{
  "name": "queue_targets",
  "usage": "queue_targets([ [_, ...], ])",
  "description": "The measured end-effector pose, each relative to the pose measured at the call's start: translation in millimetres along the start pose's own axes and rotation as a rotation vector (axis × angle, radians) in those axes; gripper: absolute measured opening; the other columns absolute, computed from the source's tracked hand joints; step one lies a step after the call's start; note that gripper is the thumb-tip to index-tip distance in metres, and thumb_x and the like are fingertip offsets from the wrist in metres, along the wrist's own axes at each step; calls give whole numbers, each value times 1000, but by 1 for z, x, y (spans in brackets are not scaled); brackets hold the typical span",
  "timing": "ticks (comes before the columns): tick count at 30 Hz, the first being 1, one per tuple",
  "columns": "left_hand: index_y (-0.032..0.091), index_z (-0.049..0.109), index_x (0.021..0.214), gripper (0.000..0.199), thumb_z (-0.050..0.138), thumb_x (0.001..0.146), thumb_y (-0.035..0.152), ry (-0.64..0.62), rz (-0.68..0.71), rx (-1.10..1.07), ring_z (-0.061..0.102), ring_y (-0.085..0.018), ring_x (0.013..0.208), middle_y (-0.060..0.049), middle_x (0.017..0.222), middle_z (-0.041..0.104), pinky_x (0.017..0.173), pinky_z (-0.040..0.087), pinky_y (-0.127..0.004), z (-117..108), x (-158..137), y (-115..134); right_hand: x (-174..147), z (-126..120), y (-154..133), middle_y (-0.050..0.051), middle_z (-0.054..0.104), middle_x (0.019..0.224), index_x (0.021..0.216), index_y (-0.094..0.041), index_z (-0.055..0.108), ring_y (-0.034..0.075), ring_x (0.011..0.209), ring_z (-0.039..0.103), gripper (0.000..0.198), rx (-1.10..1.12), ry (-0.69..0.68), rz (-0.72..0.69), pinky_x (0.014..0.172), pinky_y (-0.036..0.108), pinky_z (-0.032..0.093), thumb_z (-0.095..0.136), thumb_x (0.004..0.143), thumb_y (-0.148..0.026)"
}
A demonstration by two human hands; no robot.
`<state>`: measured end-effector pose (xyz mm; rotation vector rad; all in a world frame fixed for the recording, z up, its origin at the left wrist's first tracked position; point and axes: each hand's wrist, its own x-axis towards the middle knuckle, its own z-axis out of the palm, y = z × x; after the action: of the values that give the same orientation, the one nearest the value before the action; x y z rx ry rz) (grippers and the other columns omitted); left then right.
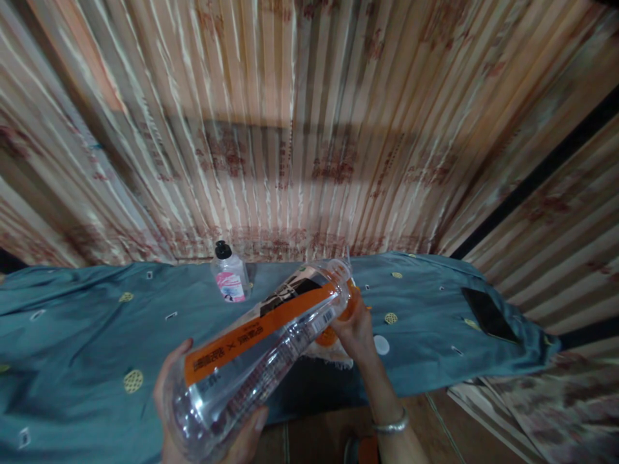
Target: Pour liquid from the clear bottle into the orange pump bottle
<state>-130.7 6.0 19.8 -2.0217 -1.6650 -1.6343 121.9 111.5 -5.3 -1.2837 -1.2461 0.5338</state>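
A large clear plastic bottle (261, 335) with an orange and silver label is tilted in front of me, its mouth pointing up to the right. My left hand (246, 435) is closed around its wide base. At the mouth end, my right hand (356, 332) wraps around an orange object (347, 308), whose kind is mostly hidden by the fingers and bottle neck. More orange shows under the bottle (326, 336), above a pale fringed cloth (333, 359). Beside my right wrist lies a white round disc (381, 345).
A teal patterned cloth (97, 328) covers the surface. At the back stands a clear bottle with a black cap and pink label (229, 285). A dark, phone-like slab (489, 314) lies to the right. Pleated curtains (300, 161) hang behind; tiled floor (435, 419) shows in front.
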Motion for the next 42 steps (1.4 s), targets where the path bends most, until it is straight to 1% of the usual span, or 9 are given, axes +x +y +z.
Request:
queue_targets([
  [4,22,25,165,100,76,81,46,-6,12,43,68,-39,103,-20,130,54,83,62,-57,0,2,-1,0,1,2,8,80,104,119,-20,63,29,92,78,55,-1,-2,-10,80,40,65,77,68,-33],
  [10,19,28,164,99,76,82,47,11,89,60,67,-37,102,-20,127,56,80,62,-53,0,4,1,1,0,-3,11,79,108,118,-18,63,31,98,77,57,18,-4,15,85,43,65,79,66,-36],
  [15,20,29,163,93,69,86,53,49,-80,31,64,-40,111,-21,135,53,94,56,-61,3,1,8,1,0,-1,10,79,105,117,-18,63,31,94,77,58,3,5,35,84,45,65,80,64,-35],
  [18,20,35,159,95,78,80,49,7,-74,8,62,-41,116,-22,137,53,100,53,-64,4,-1,9,0,0,1,10,79,107,117,-19,63,30,96,77,55,4,3,20,86,44,64,79,67,-35],
  [23,19,42,155,88,73,81,57,115,-221,-71,56,-43,129,-22,145,50,112,43,-65,6,-3,11,0,1,1,9,80,105,118,-19,62,30,94,77,55,17,8,0,81,42,65,79,68,-34],
  [27,23,41,155,92,84,75,42,15,-104,-62,67,-37,111,-18,133,56,97,58,-56,2,-4,5,0,1,-1,8,80,104,117,-20,63,29,93,78,55,-3,16,-2,79,41,65,79,66,-34],
  [30,23,36,158,95,82,76,41,6,-102,-41,65,-38,114,-18,137,54,98,57,-57,-2,-3,0,0,1,-2,9,79,105,117,-19,63,30,94,78,55,5,7,6,80,43,65,79,67,-34],
  [35,21,32,161,97,78,79,45,24,-6,19,67,-38,105,-21,133,54,86,61,-56,-1,0,-1,0,0,0,10,79,106,118,-18,62,30,95,78,57,1,-3,24,83,43,65,79,66,-33],
  [42,23,43,153,92,84,73,42,44,1,-15,69,-35,101,-16,128,59,81,63,-50,0,3,1,0,1,-2,9,80,105,116,-20,63,30,93,78,56,33,12,25,81,42,65,80,64,-34],
])
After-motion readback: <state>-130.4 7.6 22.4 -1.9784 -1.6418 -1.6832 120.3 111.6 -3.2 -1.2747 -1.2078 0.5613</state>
